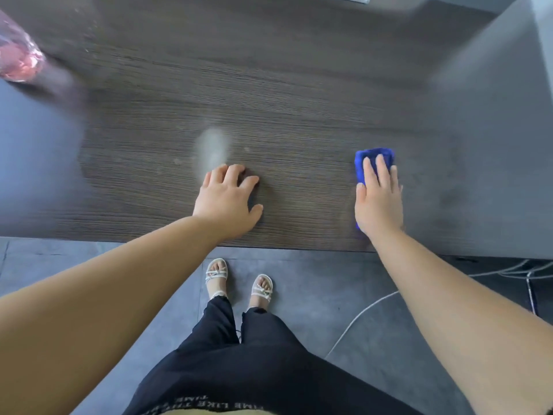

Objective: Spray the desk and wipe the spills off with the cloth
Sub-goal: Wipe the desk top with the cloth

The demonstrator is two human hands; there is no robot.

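The desk (269,100) is dark wood grain and fills the upper half of the head view. A pale whitish smear (211,151) lies on it near the middle. My left hand (227,202) rests on the desk just below that smear, fingers spread and slightly bent, holding nothing. My right hand (378,199) presses flat on a blue cloth (374,158), which pokes out beyond my fingertips. A blurred pink, see-through bottle (18,58) stands at the far left edge of the desk.
A grey panel (493,115) rises along the right side of the desk. Below the desk's front edge is grey tiled floor (329,295) with my sandalled feet and white cables (374,307) at the right.
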